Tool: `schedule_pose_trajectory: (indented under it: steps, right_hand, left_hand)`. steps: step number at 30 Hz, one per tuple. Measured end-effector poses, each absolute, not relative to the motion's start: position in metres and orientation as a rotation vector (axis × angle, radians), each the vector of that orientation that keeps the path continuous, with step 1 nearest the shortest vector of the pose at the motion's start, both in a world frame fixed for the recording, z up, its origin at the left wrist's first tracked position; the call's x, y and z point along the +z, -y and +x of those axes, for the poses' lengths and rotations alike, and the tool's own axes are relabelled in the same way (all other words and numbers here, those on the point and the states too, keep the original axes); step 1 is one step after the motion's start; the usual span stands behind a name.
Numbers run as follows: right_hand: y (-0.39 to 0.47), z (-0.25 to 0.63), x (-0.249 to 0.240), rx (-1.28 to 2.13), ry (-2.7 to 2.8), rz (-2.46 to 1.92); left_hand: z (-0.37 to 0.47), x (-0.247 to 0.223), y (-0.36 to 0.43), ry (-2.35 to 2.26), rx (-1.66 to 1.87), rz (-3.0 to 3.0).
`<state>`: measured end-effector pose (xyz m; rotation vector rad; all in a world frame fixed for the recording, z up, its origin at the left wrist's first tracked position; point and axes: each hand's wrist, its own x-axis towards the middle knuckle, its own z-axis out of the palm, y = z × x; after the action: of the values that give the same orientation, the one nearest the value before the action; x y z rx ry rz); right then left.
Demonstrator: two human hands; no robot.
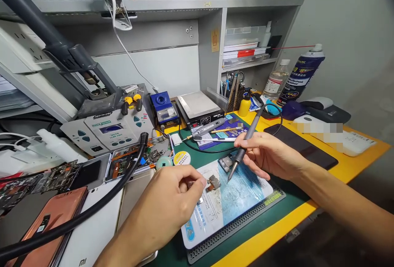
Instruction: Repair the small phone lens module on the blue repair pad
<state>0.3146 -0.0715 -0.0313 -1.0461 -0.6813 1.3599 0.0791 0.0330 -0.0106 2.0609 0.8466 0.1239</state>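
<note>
The iron (pixel 239 155) is clamped penwise by the fingers of the right hand (pixel 267 152) — likely for fine control, angled down over the pad (pixel 243 201) just beside the board (pixel 213 182) — while the fingertips of the left hand (pixel 175 197) are pinched together, on what cannot be told.

Soldering iron (pixel 239 156), PCBs (pixel 155 152) & phones (pixel 89 238) suggest elec. repair wkshop.

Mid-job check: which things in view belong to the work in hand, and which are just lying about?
Seemingly in use:
soldering iron, in the right hand
small board, beside the left hand, whose grip is unclear
blue-and-white pad, under the board

Apparently lying about:
spray can
yellow bottle
white Mi device
dark flat device
</note>
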Motion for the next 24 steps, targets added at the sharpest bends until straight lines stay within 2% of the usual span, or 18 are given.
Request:
schedule_pose_trajectory:
  steps: [15, 24]
  right_hand:
    - [0.0735, 0.3154, -0.0354, 1.335, 0.856, -1.212]
    - [0.0751, 0.3125, -0.0328, 1.325, 0.794, -1.121]
  left_hand:
    - [0.0839, -0.0135, -0.0291, -0.882, 0.270, 2.072]
    - [0.0872, -0.0110, -0.0240, -0.856, 0.451, 2.267]
